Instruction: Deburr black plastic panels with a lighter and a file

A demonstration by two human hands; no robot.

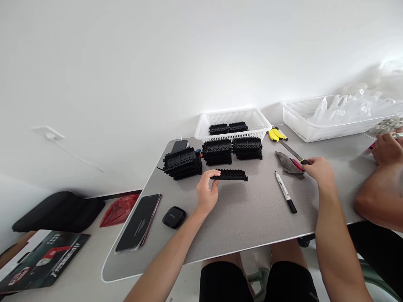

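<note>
I read the left hand [208,191] as pinching 1 end of the black ribbed strip [231,175], which sits on or just above the table [252,218], in front of the white basket [233,121] and nearer me than the 3 stacks of like parts [217,152]. I judge the strip rigid, light moulded plastic; grip it at an end or mid-length. The right hand [318,168], front-right of the basket, is closed on the red-handled tool [296,163], which lies over a grey cloth [288,165].
</note>
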